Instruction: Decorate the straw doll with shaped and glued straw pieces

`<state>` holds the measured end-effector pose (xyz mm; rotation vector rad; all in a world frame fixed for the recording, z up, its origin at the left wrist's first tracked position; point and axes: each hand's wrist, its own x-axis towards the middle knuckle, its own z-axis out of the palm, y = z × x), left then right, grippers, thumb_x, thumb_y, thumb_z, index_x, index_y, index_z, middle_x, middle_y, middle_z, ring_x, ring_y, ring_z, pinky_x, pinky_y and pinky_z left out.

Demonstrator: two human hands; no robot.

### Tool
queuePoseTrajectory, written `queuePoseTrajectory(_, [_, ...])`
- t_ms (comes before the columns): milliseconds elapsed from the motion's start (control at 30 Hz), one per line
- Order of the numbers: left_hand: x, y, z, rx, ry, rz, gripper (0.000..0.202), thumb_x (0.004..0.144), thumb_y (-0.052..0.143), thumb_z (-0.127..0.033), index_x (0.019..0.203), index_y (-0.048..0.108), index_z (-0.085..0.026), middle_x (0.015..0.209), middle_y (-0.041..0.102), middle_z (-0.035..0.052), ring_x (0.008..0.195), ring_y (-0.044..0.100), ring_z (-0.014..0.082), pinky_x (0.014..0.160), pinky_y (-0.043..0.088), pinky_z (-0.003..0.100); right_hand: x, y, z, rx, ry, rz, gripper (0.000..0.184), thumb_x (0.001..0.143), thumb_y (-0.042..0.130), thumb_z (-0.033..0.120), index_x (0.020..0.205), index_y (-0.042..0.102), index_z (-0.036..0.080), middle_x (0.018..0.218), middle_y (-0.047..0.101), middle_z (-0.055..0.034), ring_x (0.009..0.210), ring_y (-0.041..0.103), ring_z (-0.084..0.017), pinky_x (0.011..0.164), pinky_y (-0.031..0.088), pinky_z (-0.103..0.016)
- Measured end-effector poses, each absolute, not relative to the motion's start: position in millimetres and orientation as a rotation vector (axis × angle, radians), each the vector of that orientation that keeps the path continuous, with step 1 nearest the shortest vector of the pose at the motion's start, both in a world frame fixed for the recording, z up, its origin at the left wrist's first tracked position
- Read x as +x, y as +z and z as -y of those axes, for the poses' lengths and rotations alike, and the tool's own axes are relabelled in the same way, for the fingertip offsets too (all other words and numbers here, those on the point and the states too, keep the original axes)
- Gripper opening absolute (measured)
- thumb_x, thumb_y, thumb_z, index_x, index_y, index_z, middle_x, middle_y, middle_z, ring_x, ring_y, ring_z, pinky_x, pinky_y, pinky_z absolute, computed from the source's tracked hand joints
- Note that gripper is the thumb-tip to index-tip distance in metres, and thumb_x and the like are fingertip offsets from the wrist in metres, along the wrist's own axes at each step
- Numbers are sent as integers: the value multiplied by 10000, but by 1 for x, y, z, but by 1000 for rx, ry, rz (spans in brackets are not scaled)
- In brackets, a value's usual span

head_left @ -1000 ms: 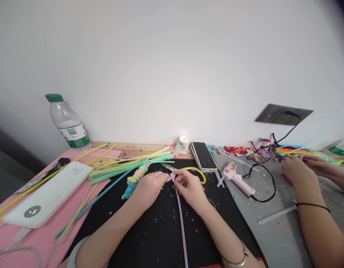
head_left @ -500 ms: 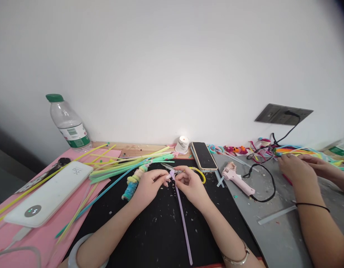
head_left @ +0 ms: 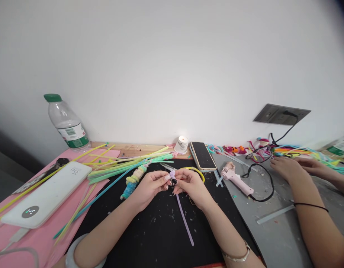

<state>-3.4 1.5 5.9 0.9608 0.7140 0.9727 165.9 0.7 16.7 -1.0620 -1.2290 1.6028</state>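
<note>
Over the black mat [head_left: 149, 238], the fingertips of my left hand [head_left: 153, 186] and my right hand [head_left: 194, 184] meet, both closed in a pinch. Between them is a purple pipe cleaner [head_left: 184, 219], its upper end bent into a small bunched shape with a dark bit beside it. Its long free tail hangs down toward me. My fingers hide much of the bunched part. A fuzzy yellow-and-blue coil [head_left: 135, 179] lies left of my left hand. Behind my right hand curves a yellow pipe cleaner [head_left: 200, 173].
Left are a white power bank [head_left: 49, 197], a bottle [head_left: 68, 126] and green and yellow pipe cleaners [head_left: 127, 165]. A phone [head_left: 203, 156] and a small white cup [head_left: 181, 145] stand behind. A corded pink glue gun [head_left: 235, 178] lies right, near another person's hands [head_left: 289, 169].
My hands have drawn closer together around the purple pipe cleaner. Its tail end has moved up, and a dark bit now shows between my fingers. The other person's hand has shifted slightly left.
</note>
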Motion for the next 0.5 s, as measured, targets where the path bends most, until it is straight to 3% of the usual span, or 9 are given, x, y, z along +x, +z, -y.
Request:
queuePoseTrajectory(267, [-4, 6, -1, 784, 927, -625, 173, 739, 708, -298, 759, 649, -136, 691, 522, -1, 592, 434, 65, 625, 404, 217, 166, 17, 0, -927, 1572, 1296, 317, 715, 713, 287, 993, 618, 167, 739, 643, 6, 555, 631, -106, 554, 538, -238])
queuePoseTrajectory(500, [-2, 3, -3, 931, 1042, -762, 168, 777, 660, -311, 780, 660, -143, 721, 571, -1, 631, 472, 71, 626, 391, 207, 166, 21, 1, -920, 1514, 1218, 364, 691, 720, 244, 1016, 568, 184, 658, 594, 55, 489, 608, -103, 491, 522, -233])
